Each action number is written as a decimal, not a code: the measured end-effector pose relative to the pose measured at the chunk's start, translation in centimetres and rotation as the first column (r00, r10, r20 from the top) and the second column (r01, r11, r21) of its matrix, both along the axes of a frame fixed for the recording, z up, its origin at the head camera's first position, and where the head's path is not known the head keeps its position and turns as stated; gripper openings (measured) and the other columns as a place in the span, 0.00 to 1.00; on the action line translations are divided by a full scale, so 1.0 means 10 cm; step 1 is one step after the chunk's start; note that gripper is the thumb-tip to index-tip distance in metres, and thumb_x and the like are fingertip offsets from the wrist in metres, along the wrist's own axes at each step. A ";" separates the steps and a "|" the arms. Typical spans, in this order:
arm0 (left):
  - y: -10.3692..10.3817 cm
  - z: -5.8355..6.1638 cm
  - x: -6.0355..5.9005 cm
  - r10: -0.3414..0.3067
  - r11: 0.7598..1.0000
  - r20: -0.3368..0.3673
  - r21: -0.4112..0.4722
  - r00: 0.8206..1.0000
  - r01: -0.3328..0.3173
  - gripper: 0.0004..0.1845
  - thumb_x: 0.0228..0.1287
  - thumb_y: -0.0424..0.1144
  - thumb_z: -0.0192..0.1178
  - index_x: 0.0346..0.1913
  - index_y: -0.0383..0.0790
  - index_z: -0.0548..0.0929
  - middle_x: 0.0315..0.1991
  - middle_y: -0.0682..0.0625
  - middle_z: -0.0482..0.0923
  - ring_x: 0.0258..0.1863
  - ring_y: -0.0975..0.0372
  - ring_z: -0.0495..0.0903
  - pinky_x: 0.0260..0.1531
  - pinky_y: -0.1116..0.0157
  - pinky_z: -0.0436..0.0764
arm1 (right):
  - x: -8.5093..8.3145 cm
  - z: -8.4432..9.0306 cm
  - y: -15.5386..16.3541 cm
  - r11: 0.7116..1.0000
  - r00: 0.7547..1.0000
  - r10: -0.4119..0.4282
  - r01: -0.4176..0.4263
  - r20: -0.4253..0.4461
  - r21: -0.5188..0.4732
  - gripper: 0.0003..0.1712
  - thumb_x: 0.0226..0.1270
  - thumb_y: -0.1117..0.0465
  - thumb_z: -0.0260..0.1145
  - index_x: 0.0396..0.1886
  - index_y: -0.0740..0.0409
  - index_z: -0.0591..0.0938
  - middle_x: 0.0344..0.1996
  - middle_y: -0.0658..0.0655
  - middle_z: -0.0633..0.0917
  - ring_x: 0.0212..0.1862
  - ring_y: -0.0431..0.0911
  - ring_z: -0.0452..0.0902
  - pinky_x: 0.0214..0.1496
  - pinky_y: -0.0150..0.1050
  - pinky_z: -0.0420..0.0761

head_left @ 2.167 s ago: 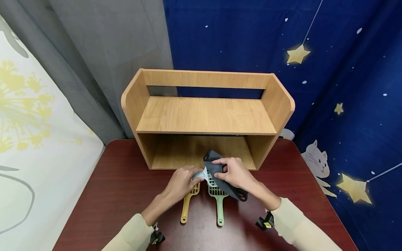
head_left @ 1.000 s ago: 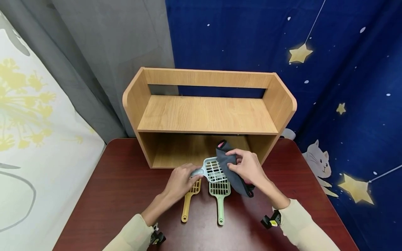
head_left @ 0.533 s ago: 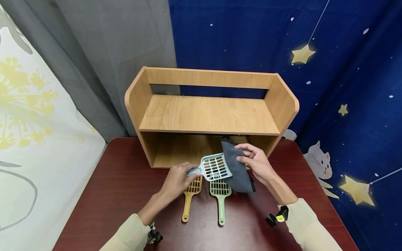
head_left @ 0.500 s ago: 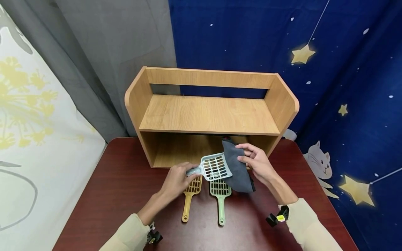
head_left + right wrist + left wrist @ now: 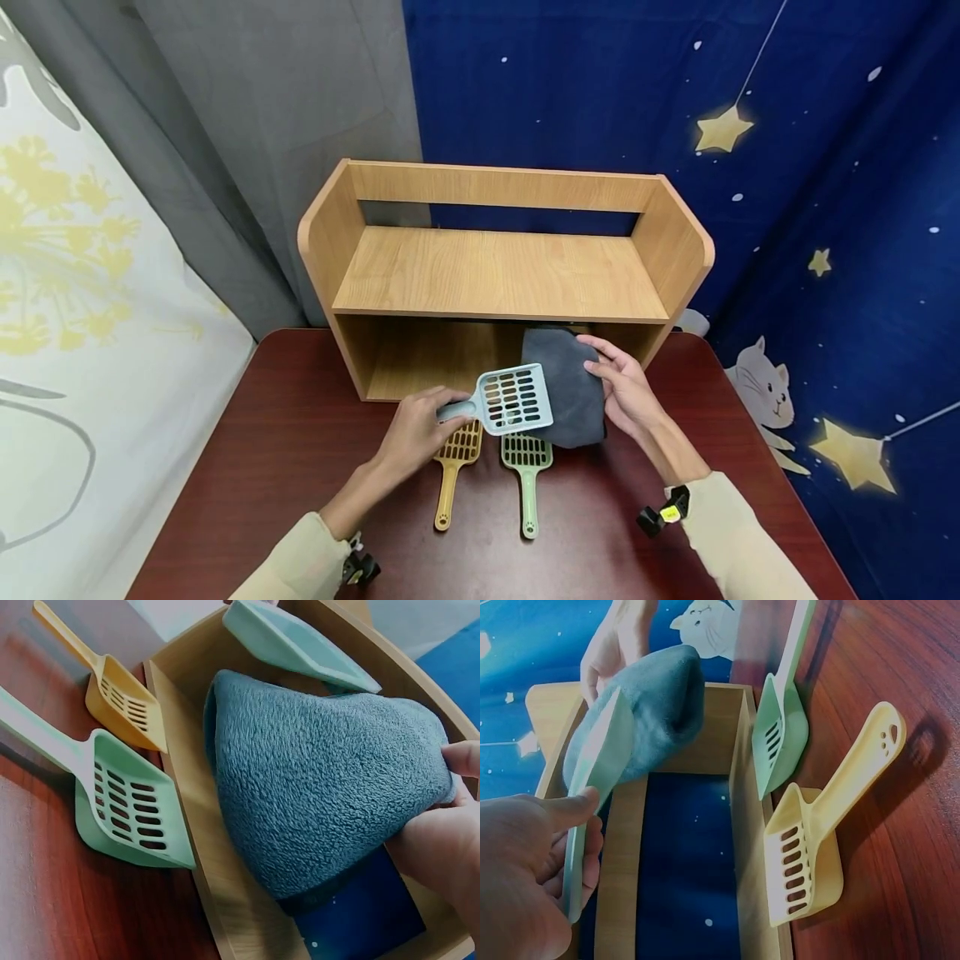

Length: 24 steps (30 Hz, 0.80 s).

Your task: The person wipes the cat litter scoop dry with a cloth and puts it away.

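My left hand (image 5: 438,412) grips the handle of a pale blue slotted scoop (image 5: 514,399) and holds it above the table, in front of the shelf's lower opening. My right hand (image 5: 602,367) pinches a grey fleecy cloth (image 5: 567,379) against the scoop's right and far side. The right wrist view shows thumb and fingers closed on the cloth (image 5: 322,780), with the blue scoop (image 5: 296,645) behind it. Seen from the left wrist, the scoop (image 5: 592,780) is edge-on against the cloth (image 5: 656,705). A yellow scoop (image 5: 453,471) and a green scoop (image 5: 527,475) lie side by side on the table below.
A two-level wooden shelf (image 5: 498,275) stands at the back of the dark red table (image 5: 262,450), both levels bare. A grey curtain and a blue starry cloth hang behind it. The scoops' handles point toward me.
The cloth has slid off the top of the blue scoop to its right and far side, baring the slots. My left hand has raised the scoop slightly and moved it right.
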<state>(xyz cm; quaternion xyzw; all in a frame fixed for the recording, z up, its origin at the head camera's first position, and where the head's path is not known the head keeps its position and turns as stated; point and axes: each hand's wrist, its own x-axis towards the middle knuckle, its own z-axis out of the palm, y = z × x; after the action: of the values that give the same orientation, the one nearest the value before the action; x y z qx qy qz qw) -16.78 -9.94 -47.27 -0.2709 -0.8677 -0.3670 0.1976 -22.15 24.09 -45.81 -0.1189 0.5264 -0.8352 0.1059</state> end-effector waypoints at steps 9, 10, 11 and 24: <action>0.02 0.05 -0.01 -0.088 0.995 -0.035 0.045 0.996 0.089 0.17 0.54 0.31 0.81 0.47 0.34 0.92 0.39 0.48 0.90 0.36 0.62 0.87 0.35 0.65 0.85 | 0.00 -0.15 -0.19 0.979 0.982 0.186 -0.183 0.026 -0.085 0.23 0.83 0.74 0.51 0.70 0.58 0.77 0.59 0.55 0.86 0.56 0.44 0.87 0.53 0.38 0.86; 0.02 0.05 -0.02 -0.099 0.994 -0.034 0.050 0.994 0.101 0.17 0.54 0.31 0.81 0.47 0.34 0.92 0.39 0.48 0.91 0.37 0.62 0.87 0.35 0.65 0.85 | 0.01 -0.18 -0.21 0.975 0.977 0.208 -0.205 0.035 -0.088 0.23 0.83 0.74 0.50 0.70 0.58 0.76 0.60 0.55 0.86 0.57 0.44 0.86 0.54 0.38 0.86; 0.03 0.05 -0.02 -0.110 0.992 -0.031 0.054 0.993 0.111 0.17 0.54 0.31 0.81 0.47 0.34 0.92 0.40 0.48 0.91 0.37 0.62 0.87 0.36 0.65 0.86 | 0.02 -0.21 -0.24 0.970 0.972 0.230 -0.226 0.044 -0.090 0.24 0.83 0.75 0.48 0.70 0.57 0.76 0.60 0.55 0.86 0.58 0.45 0.86 0.55 0.39 0.86; 0.02 0.08 -0.01 -0.181 0.979 -0.065 0.085 0.981 0.187 0.19 0.51 0.27 0.81 0.48 0.32 0.92 0.41 0.46 0.92 0.40 0.58 0.89 0.41 0.65 0.87 | 0.02 -0.15 -0.20 0.943 0.960 0.280 -0.268 0.033 -0.196 0.26 0.83 0.77 0.43 0.70 0.59 0.76 0.62 0.56 0.85 0.59 0.46 0.85 0.56 0.38 0.85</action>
<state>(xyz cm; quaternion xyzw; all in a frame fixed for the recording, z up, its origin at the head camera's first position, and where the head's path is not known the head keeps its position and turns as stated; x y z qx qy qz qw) -16.90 -9.71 -46.47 -0.3513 -0.8154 -0.4146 0.1996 -21.99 22.09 -47.32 -0.1754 0.4192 -0.8619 0.2250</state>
